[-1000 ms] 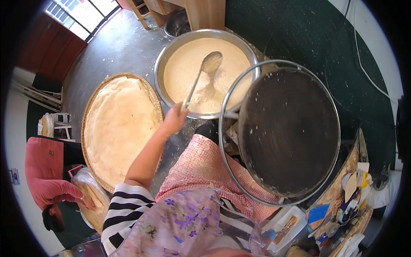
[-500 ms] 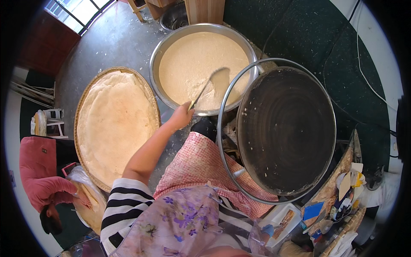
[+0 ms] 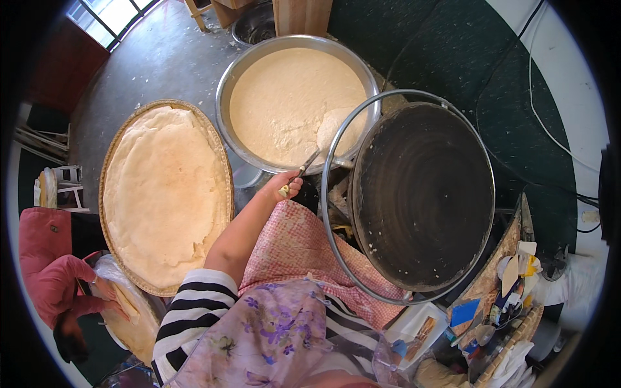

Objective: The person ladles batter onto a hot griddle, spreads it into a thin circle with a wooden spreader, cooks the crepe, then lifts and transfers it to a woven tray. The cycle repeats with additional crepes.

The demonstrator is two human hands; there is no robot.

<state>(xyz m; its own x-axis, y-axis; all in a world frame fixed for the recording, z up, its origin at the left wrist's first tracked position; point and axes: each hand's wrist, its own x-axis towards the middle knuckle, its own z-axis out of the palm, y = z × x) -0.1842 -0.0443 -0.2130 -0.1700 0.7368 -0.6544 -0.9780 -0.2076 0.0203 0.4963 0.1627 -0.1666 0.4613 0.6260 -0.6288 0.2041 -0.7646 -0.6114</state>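
Note:
My left hand [image 3: 289, 183] is closed round the handle of a ladle [image 3: 309, 161], at the near edge of a wide metal basin [image 3: 224, 123]. Thick beige batter [image 3: 291, 90] fills much of that basin. The ladle's far end reaches over the rim toward a pale, rounded patch in the batter, where its head cannot be made out. To the right stands a large round black griddle [image 3: 424, 194], its surface bare apart from small pale specks. A metal ring [image 3: 325, 194] surrounds it. My right hand does not show.
At the left, a wide woven tray [image 3: 110, 239] bears a stack of large thin flatbreads [image 3: 162, 194]. Beyond it a co-worker in a red top handles flatbread [image 3: 126, 310]. A cluttered board [image 3: 479, 310] and a white tray [image 3: 420, 326] lie at lower right. A dark bowl [image 3: 253, 24] stands behind the basin.
My left hand has moved slightly right and down, toward me, with the ladle. The ladle's head has dropped toward the batter. The metal ring has turned round the griddle.

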